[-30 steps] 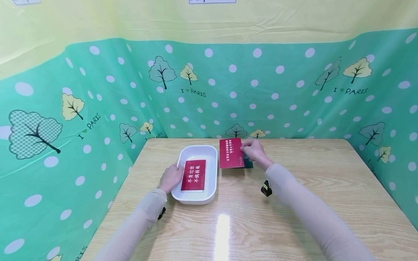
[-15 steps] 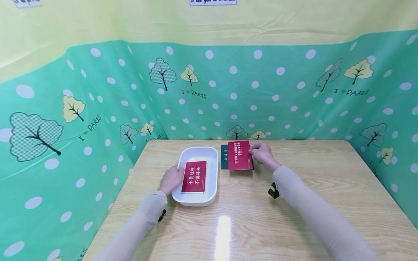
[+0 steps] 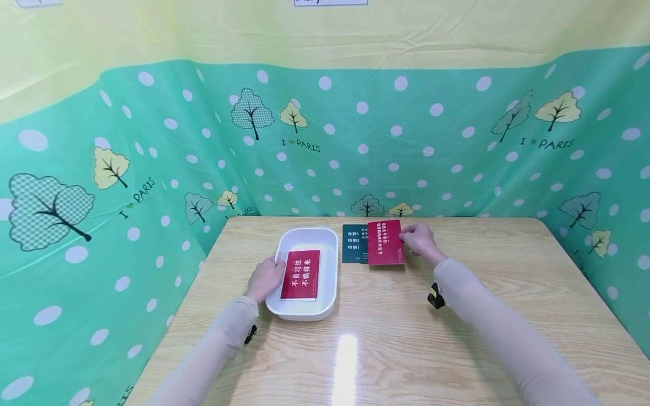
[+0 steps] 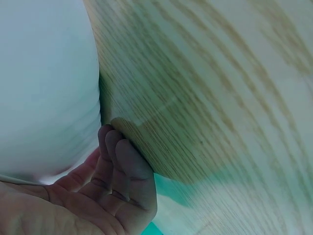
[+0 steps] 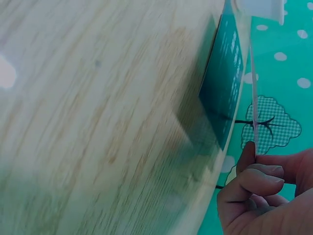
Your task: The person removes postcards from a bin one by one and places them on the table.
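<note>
In the head view my left hand (image 3: 266, 279) grips the left rim of a white plastic tub (image 3: 331, 282). The left wrist view shows its fingers (image 4: 134, 166) curled beside the tub's outer wall (image 4: 44, 88). Inside the tub lies a red card (image 3: 299, 275) with white lettering, a white edge showing beneath it. Further right, my right hand (image 3: 420, 241) pinches another red card (image 3: 386, 243) by its right edge. That card appears edge-on in the right wrist view, raised off the table. Dark green cards (image 3: 351, 243) overlap on the table, partly hidden behind it.
A pale wood-grain table (image 3: 457, 338) carries everything, with a bright reflection near its front. Green and yellow patterned cloth (image 3: 325, 141) hangs along the back and both sides. Small dark wrist cameras (image 3: 435, 296) sit beneath the sleeves.
My right hand has moved to the right with the red card, so more of the dark green cards shows at left. My left hand and the tub stay in place.
</note>
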{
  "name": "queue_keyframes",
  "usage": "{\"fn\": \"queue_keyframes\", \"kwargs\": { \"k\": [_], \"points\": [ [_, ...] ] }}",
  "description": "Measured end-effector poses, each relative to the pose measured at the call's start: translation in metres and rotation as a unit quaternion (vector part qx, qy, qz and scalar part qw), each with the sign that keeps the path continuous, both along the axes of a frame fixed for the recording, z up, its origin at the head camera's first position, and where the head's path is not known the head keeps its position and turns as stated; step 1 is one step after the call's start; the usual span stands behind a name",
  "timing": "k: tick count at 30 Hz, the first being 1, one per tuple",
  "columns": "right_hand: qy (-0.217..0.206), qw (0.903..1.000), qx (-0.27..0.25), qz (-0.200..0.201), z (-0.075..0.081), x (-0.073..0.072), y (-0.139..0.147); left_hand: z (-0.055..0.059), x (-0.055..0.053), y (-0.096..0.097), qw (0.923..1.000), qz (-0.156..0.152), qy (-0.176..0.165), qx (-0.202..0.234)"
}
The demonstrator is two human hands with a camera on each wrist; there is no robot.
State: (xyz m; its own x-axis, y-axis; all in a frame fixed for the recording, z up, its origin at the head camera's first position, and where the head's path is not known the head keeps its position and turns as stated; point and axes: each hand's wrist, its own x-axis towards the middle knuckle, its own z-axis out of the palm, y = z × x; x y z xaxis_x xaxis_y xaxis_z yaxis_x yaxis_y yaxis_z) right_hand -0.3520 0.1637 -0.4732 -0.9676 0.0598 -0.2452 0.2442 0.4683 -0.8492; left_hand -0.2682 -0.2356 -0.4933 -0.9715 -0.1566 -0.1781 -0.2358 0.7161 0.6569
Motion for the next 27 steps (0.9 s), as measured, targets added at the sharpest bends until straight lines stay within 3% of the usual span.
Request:
{"fn": "queue_keyframes", "kwargs": {
  "k": [27],
  "points": [
    [-0.005,0.9997,0.023,-0.002,-0.012,-0.016,0.019,0.001,0.002,0.001,0.9999,0.007,-0.005,0.01]
  ]
}}
